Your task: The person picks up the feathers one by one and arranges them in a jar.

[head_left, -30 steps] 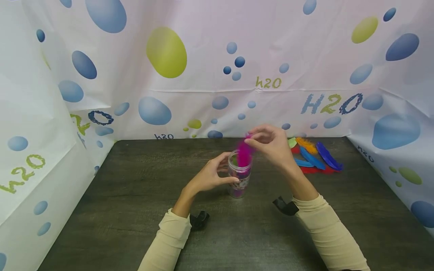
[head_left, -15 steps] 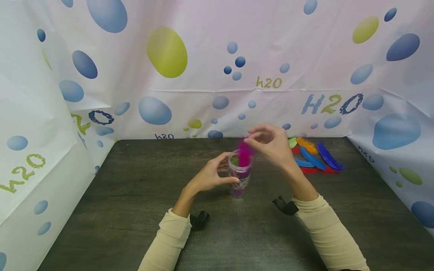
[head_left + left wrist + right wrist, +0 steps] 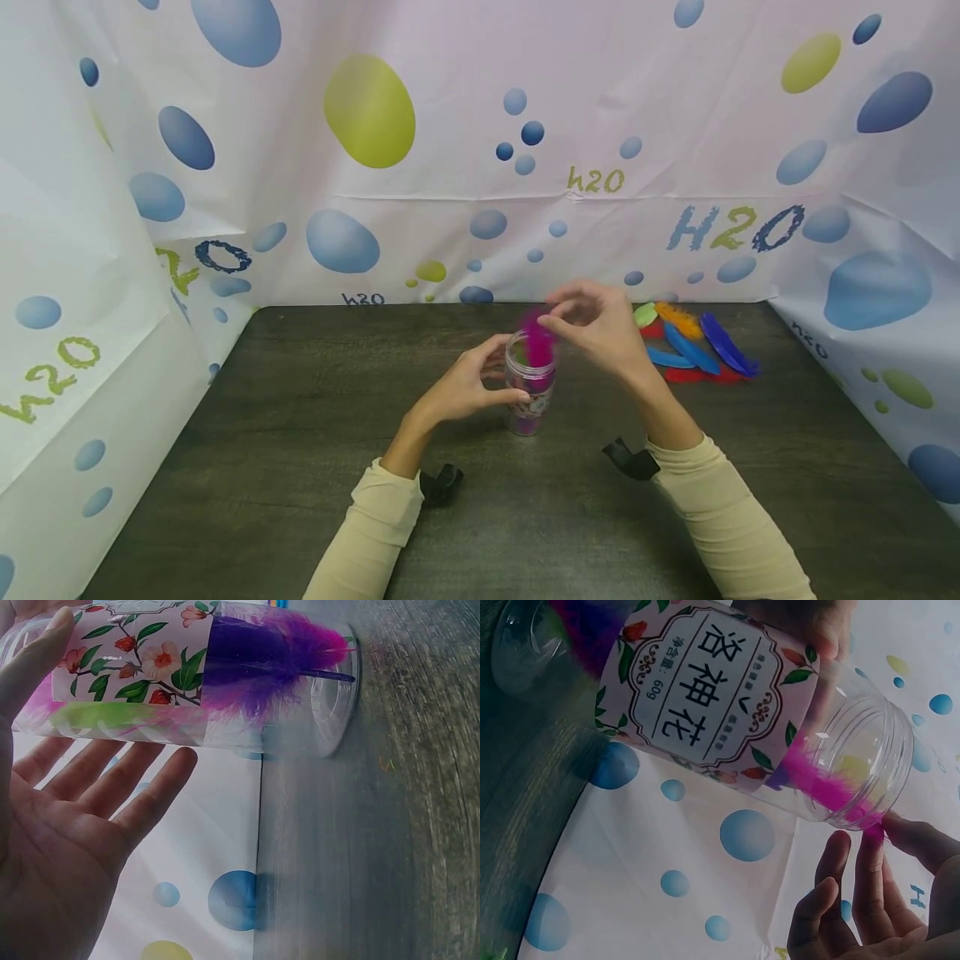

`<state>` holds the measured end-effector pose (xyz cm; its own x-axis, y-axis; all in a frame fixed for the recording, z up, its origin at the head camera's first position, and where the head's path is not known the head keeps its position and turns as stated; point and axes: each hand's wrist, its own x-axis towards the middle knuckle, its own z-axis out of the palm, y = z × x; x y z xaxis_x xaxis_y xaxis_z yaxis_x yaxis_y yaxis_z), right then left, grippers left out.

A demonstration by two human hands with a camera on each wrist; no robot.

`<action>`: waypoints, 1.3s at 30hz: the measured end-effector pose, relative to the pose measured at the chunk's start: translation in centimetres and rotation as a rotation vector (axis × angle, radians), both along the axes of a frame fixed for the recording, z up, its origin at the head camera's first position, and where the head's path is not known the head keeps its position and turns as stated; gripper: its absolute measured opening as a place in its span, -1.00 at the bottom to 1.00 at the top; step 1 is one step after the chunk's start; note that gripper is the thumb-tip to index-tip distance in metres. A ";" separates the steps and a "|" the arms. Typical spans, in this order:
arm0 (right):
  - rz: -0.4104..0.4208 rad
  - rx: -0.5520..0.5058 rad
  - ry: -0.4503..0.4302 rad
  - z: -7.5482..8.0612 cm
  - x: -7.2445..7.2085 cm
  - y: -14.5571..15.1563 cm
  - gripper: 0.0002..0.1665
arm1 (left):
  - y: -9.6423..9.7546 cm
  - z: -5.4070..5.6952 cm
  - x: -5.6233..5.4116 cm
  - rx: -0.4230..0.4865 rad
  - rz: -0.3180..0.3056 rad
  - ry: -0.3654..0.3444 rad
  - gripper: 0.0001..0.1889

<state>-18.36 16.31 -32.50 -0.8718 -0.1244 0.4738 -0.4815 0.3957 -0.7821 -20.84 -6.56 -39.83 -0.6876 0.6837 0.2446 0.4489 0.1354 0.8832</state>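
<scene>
Feather up at the mouth of the jar, folks, and both hands are on the job! Head view first: the magenta feather (image 3: 538, 346) lies just left of and below the right hand's fingertips, its long axis running close to upright, down into the clear jar (image 3: 534, 385). The right hand (image 3: 596, 327) is the nearer to it, coming over the rim from the right, wrist high, thumb and forefinger together on the feather's upper end. The left hand (image 3: 471, 385) sits on the jar's other flank, thumb across the front, fingers round behind. Beyond the right hand, off to its right, lie loose feathers: orange feather (image 3: 678, 320), dark-blue feather (image 3: 727, 346), red feather (image 3: 705, 376).

Over to the left wrist: what a look! The thumb lies over the flowered label (image 3: 139, 656), the fingers fan along the opposite wall, and the jar is held between them. A purple feather (image 3: 251, 671) sits inside, toward the base and away from the thumb; a green feather (image 3: 120, 716) runs along the wall near the fingers.

Right wrist, and here's the contact: thumb and forefinger meet at the threaded rim, pinching the magenta tip, the remaining fingers bent loosely outside the glassy wall.
</scene>
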 end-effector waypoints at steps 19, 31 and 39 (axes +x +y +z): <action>0.011 0.107 0.041 0.9 -0.2 -1.2 -0.66 | -0.1 -0.2 0.0 -0.001 -0.003 0.009 -0.26; 0.021 0.088 -0.013 1.3 0.1 -1.3 -0.74 | 0.0 0.0 -0.1 0.002 -0.006 0.012 -0.25; 0.027 0.133 -0.047 0.8 0.1 -0.9 -0.72 | -0.1 -0.2 -0.1 0.002 -0.008 0.012 -0.25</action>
